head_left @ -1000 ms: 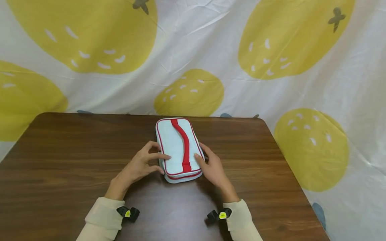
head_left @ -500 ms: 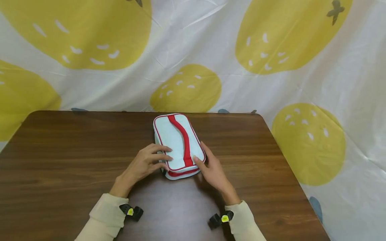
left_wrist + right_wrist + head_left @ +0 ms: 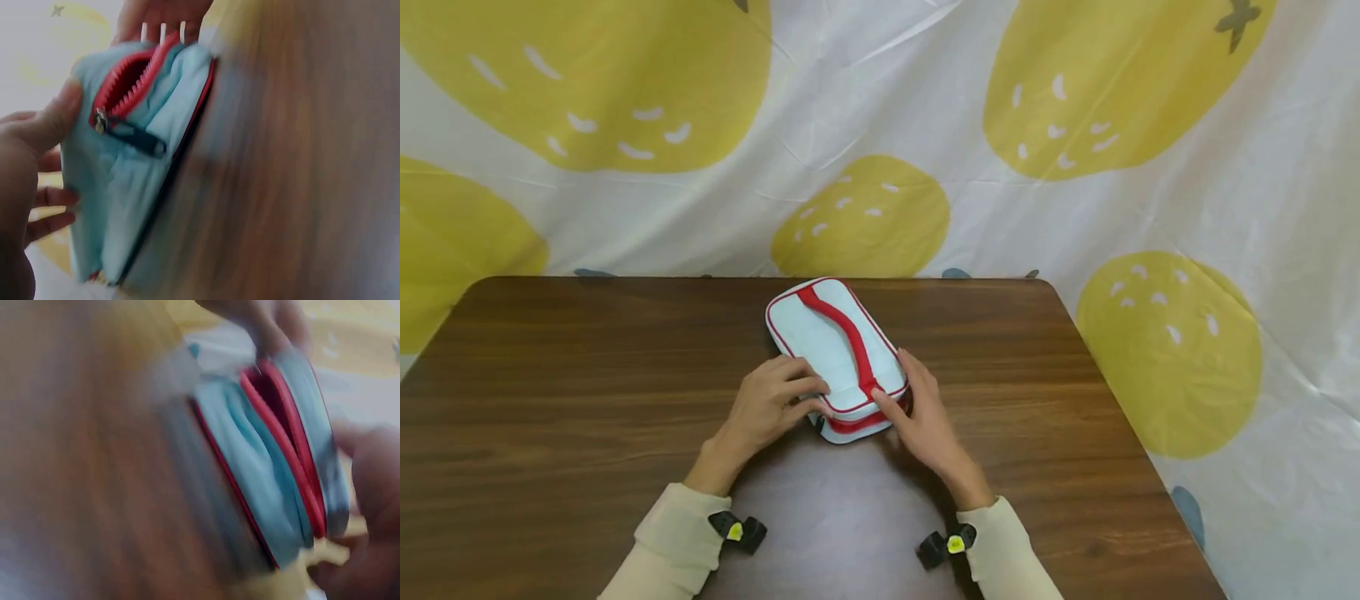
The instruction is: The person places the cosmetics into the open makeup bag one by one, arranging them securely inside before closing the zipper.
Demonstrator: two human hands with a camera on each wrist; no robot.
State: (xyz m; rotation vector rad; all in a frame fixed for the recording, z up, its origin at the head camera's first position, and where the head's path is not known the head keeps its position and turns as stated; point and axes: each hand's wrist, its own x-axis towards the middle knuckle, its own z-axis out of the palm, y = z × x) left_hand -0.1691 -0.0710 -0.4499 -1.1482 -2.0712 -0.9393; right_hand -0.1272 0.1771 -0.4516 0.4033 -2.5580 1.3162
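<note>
A pale blue-white zippered pouch (image 3: 808, 329) with red piping lies on the table, its far end slanted to the left. Along its top runs a red strap handle (image 3: 853, 337). My left hand (image 3: 767, 402) grips the near left corner, thumb on the side and fingers bent over the top. On the near right corner my right hand (image 3: 929, 427) holds the pouch, thumb on top by the handle's end, fingers along the side. The red zipper (image 3: 275, 419) gapes at the near end. Its dark pull tab (image 3: 137, 136) hangs on the side by my left thumb. The pouch's inside is too dark to make out.
The brown wood-grain table (image 3: 587, 375) spreads around the pouch, which lies close to the far edge. Behind it hangs a white curtain (image 3: 865, 100) with yellow fruit prints. Small black cameras are strapped to both wrists. Both wrist views are partly blurred.
The pouch has turned, its far end swinging left. My left hand has shifted right and its fingers have bent closer over the corner. More of the zipper's gap shows at the near end.
</note>
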